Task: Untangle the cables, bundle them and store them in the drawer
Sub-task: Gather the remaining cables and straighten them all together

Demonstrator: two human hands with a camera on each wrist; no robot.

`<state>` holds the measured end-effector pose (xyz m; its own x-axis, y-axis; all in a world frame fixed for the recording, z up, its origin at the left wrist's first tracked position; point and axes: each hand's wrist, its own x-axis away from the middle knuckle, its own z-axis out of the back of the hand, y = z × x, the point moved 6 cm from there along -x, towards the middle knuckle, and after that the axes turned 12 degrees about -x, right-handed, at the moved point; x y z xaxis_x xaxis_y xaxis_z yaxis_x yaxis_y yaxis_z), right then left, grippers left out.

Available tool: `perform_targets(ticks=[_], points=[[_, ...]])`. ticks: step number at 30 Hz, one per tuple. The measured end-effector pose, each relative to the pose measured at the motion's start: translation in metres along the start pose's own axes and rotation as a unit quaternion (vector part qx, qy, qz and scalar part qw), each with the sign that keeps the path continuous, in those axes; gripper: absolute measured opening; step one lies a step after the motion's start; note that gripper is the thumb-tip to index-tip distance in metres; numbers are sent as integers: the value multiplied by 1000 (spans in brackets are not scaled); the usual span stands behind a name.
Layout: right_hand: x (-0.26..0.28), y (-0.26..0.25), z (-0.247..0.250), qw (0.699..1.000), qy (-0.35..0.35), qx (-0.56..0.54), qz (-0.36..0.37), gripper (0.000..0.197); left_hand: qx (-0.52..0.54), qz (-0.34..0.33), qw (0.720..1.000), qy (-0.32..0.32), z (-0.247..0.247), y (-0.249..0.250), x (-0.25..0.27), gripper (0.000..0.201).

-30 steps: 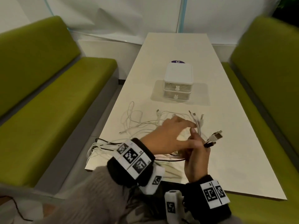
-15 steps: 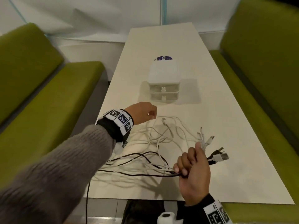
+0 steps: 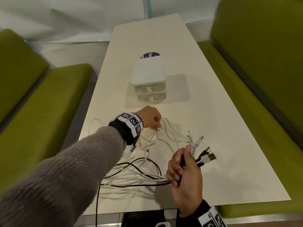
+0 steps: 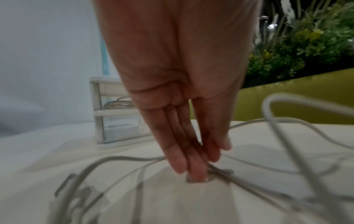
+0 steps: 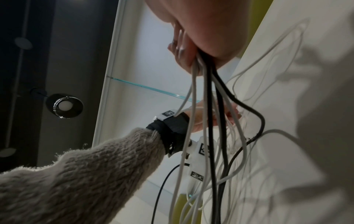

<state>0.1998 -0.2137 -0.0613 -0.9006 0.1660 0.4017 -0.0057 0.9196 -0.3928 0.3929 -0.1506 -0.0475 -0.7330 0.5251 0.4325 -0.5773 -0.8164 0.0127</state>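
Several white and black cables (image 3: 141,174) lie tangled on the cream table (image 3: 213,145). My right hand (image 3: 183,167) grips a bunch of their plug ends (image 3: 205,157) above the table's near edge; the cords hang from its fist (image 5: 203,84). My left hand (image 3: 153,119) reaches forward and pinches a white cable loop (image 3: 161,128) on the table; its fingertips (image 4: 193,171) press down on a plug (image 4: 220,172) there. The white two-drawer box (image 3: 148,79) stands beyond, both drawers closed; a coiled cable shows through its upper drawer (image 4: 116,103).
Green benches flank the table on the left (image 3: 41,112) and right (image 3: 262,79). A purple round sticker (image 3: 150,55) lies behind the drawer box. One black cable (image 3: 97,203) hangs off the near table edge. Plants (image 4: 306,37) stand beyond the right bench.
My left hand has left the bunch and reached forward onto the far white cable loops. The right hand keeps the plug ends and has lifted slightly toward me.
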Motion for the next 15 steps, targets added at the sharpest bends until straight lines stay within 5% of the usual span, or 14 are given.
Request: perform_targets(ticks=[6,10,15], points=[[-3,0,3,1000,9,-2,-2,43,-9,90,996,-27,-14,-13,-9,33],[-3,1,4,1000,9,4,-3,43,75,108,990,-49,-16,-14,-6,43],[-4,0,4,1000,15,7,-3,43,66,125,988,-54,-15,-13,-10,35]])
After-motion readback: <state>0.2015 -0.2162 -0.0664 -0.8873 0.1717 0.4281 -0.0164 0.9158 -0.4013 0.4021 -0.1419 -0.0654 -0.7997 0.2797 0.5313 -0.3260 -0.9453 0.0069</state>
